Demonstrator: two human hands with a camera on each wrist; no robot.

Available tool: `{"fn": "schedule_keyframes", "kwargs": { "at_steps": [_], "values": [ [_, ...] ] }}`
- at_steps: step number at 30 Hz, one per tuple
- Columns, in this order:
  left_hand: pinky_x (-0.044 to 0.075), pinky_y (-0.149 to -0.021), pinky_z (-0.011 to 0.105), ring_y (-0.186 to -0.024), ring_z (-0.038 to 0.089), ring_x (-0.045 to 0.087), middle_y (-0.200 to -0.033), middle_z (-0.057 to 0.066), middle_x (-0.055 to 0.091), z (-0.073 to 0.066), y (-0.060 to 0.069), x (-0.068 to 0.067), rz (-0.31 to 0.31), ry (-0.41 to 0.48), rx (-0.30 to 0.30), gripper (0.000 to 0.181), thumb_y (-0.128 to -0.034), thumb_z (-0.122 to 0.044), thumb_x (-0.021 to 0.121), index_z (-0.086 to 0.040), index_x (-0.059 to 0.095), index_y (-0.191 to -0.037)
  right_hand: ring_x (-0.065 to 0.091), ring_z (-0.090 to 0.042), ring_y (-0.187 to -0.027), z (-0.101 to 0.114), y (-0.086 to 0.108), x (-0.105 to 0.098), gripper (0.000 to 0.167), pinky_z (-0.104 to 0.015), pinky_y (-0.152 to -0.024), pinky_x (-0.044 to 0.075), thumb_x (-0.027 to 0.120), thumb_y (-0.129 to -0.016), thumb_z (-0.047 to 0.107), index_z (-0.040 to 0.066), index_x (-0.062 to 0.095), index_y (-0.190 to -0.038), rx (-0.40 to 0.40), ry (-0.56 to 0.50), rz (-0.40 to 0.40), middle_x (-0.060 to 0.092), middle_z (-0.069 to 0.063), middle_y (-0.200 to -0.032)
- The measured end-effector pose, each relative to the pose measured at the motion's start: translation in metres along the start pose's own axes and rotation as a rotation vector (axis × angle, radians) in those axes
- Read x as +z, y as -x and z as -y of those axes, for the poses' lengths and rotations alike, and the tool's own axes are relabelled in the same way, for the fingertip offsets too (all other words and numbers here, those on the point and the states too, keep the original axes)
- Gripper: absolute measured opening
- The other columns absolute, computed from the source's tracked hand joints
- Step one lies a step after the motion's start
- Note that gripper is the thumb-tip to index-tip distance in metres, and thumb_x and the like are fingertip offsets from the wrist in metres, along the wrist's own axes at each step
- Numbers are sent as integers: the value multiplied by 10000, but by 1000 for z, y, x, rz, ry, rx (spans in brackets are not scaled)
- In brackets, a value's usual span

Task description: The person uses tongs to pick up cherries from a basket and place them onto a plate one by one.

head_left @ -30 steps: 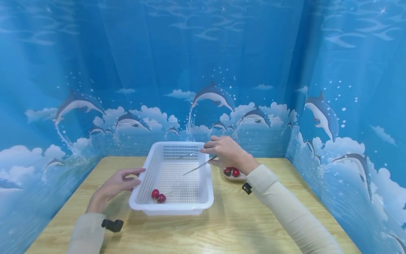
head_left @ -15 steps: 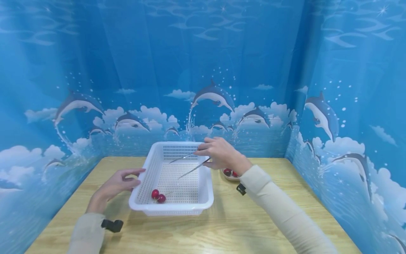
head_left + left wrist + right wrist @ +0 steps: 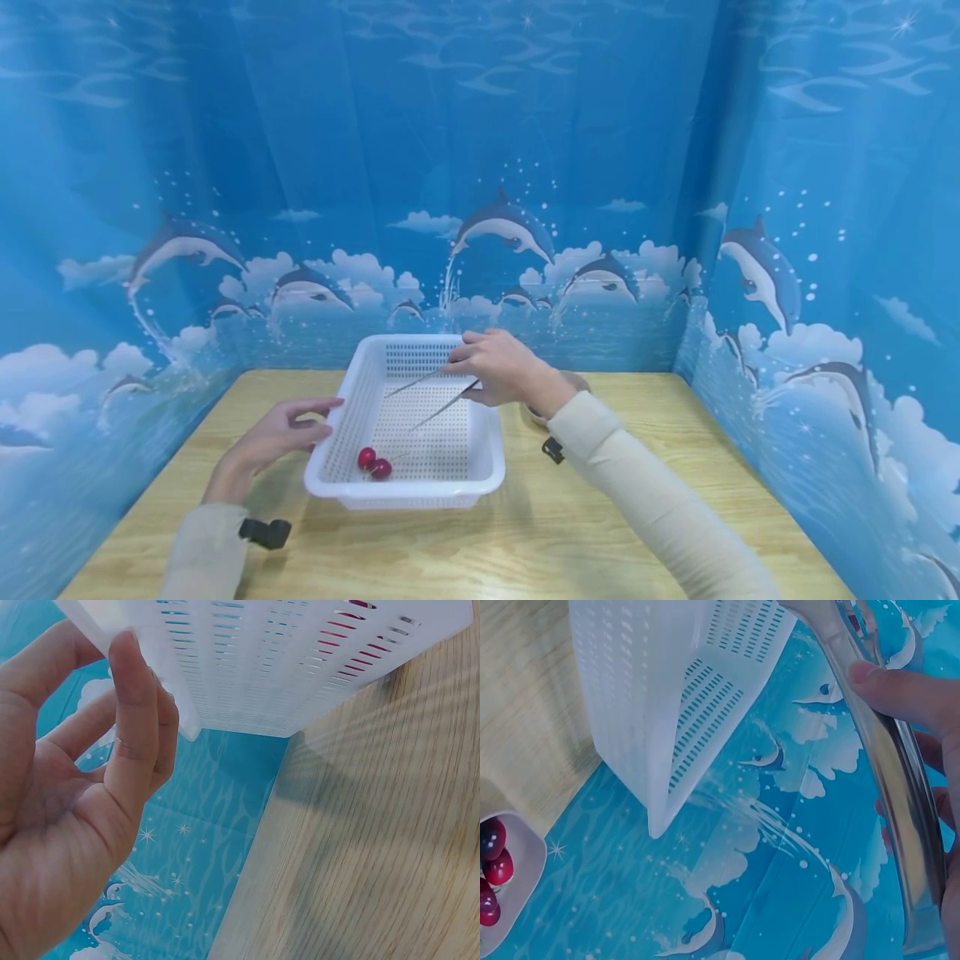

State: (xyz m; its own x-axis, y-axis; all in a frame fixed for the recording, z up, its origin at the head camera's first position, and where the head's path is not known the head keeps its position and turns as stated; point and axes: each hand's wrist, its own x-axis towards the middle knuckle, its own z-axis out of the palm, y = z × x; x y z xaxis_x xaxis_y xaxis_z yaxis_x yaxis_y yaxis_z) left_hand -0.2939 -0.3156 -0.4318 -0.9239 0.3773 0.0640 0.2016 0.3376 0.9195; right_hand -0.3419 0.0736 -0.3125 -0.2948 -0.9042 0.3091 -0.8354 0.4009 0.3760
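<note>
My left hand (image 3: pixel 281 432) pinches the left rim of a white slotted plastic basket (image 3: pixel 405 487); in the left wrist view its curled fingers meet the rim edge. Inside, at the near left corner, lie two red cherries (image 3: pixel 375 463) with stems. Over the basket, my right hand (image 3: pixel 501 365) holds metal tongs (image 3: pixel 900 825), their two arms spread and pointing down to the left. The head view shows nothing between the tong tips. A speck of red appears by the tongs at the top of the right wrist view, too small to make out.
Right of the basket, mostly behind my right wrist, a small pale dish (image 3: pixel 531 855) holds several dark red cherries (image 3: pixel 498 867). A wooden tabletop (image 3: pixel 465 558) lies underneath. Blue dolphin-print sheeting (image 3: pixel 630 192) closes off the back and sides.
My right hand and the tongs have moved left and slightly nearer over the basket. The wrist now covers more of the dish. My left hand, the basket and its cherries have stayed in place.
</note>
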Motion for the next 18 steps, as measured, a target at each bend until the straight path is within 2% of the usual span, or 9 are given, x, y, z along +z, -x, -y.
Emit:
{"fn": "schedule_keyframes", "kwargs": {
  "at_steps": [7, 11, 18],
  "values": [
    [639, -875, 351, -1043, 114, 739, -1380, 341, 545, -1, 1, 0, -11, -10, -23, 605, -1003, -201, 670, 6, 451, -1528, 584, -108, -902, 8, -11, 1, 425, -209, -650, 472, 830, -857, 409, 298, 748, -1260, -4, -3, 64, 771, 98, -1127],
    [639, -876, 352, -1042, 113, 739, -1379, 342, 545, -1, 1, 0, -11, -9, -22, 602, -1003, -197, 669, 8, 453, -1526, 583, -102, -932, 12, -16, 2, 439, -205, -693, 489, 827, -859, 409, 304, 737, -1275, 3, 8, 116, 766, 102, -1164],
    [639, -876, 351, -1037, 111, 740, -1371, 342, 546, 0, 0, 0, -10, -10, -16, 597, -1002, -193, 670, 6, 458, -1523, 618, -111, -955, 20, -26, 7, 432, -220, -747, 533, 845, -847, 369, 292, 748, -1261, -13, -13, 158, 772, 93, -1161]
  ]
}}
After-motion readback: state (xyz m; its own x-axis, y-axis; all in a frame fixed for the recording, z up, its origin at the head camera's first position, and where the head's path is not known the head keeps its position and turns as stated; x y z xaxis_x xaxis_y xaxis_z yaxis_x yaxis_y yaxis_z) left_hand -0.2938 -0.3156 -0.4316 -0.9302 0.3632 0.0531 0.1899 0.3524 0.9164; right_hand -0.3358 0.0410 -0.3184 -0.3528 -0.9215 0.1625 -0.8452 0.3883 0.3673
